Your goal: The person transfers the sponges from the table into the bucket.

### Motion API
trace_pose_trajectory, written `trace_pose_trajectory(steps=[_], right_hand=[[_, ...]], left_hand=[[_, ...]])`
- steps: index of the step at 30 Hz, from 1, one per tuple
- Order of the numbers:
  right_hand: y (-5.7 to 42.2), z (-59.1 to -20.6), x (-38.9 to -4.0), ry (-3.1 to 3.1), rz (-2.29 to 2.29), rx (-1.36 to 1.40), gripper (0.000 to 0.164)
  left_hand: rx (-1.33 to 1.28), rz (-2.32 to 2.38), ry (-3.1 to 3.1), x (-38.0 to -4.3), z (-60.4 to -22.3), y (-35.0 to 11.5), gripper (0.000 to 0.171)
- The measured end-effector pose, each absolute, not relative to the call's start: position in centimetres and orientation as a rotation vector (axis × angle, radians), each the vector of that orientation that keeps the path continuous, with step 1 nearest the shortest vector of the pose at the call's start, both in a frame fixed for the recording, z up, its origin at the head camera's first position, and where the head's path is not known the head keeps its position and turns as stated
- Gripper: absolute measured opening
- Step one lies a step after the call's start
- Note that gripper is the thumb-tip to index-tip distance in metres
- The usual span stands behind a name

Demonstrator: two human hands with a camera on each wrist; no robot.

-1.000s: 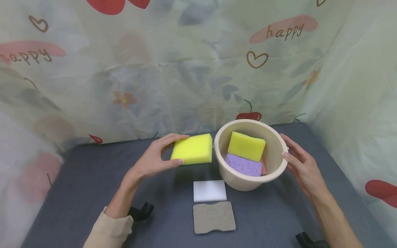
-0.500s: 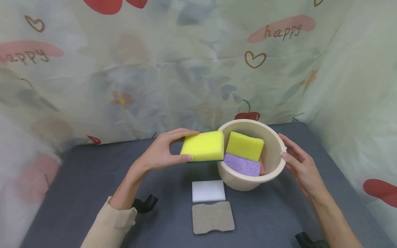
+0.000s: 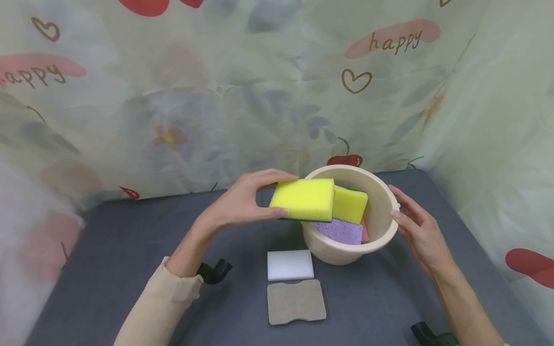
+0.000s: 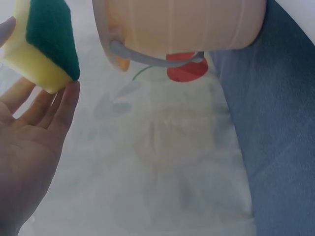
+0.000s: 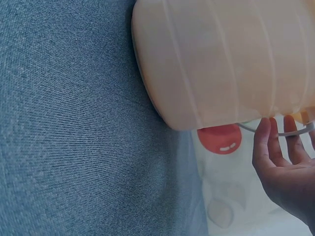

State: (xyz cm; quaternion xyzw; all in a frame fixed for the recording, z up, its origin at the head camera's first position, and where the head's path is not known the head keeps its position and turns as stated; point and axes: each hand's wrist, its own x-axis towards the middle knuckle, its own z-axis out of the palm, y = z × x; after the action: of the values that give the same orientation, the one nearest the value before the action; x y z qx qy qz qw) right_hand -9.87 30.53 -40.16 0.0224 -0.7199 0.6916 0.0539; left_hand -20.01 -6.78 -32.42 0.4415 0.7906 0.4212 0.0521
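Observation:
In the head view my left hand point(image 3: 242, 199) pinches a yellow scrub sponge point(image 3: 305, 199) by its left end, thumb in front and fingers behind. The sponge hangs over the left rim of a cream bucket point(image 3: 381, 240); its green scouring side point(image 4: 53, 34) shows in the left wrist view. Inside the bucket are another yellow sponge point(image 3: 349, 205), a speckled purple sponge point(image 3: 339, 231) and a partly hidden reddish piece point(image 3: 365, 232). My right hand point(image 3: 426, 238) holds the bucket's right side at the rim. Its fingertips touch the outer wall in the right wrist view.
A white sponge block point(image 3: 290, 265) lies on the dark table point(image 3: 372, 307) in front of the bucket. Nearer still is a flat grey pad point(image 3: 296, 302) with notched long edges. A patterned curtain point(image 3: 242, 115) rises behind the table. The bucket's grey handle point(image 4: 147, 59) hangs at its back.
My left hand has carried the yellow scrub sponge rightward, from beside the bucket to over its left rim. It now hides part of the sponges inside. The right hand stays on the bucket.

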Motion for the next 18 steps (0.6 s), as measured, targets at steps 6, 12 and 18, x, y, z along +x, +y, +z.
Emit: trace_pose_trajectory(steps=[6, 12, 18], right_hand=[[30.5, -40.1, -9.8, -2.190, 2.076, 0.063, 0.055], [30.4, -40.1, -9.9, -2.210, 2.070, 0.071, 0.056], [30.3, -40.2, -9.9, -2.225, 2.061, 0.068, 0.056]], left_hand=[[1.332, 1.253, 2.412, -20.3, -32.3, -5.2, 0.065], [1.304, 1.245, 2.424, -20.5, -32.4, -3.7, 0.065], [1.347, 1.229, 2.389, -20.9, -32.9, -2.0, 0.062]])
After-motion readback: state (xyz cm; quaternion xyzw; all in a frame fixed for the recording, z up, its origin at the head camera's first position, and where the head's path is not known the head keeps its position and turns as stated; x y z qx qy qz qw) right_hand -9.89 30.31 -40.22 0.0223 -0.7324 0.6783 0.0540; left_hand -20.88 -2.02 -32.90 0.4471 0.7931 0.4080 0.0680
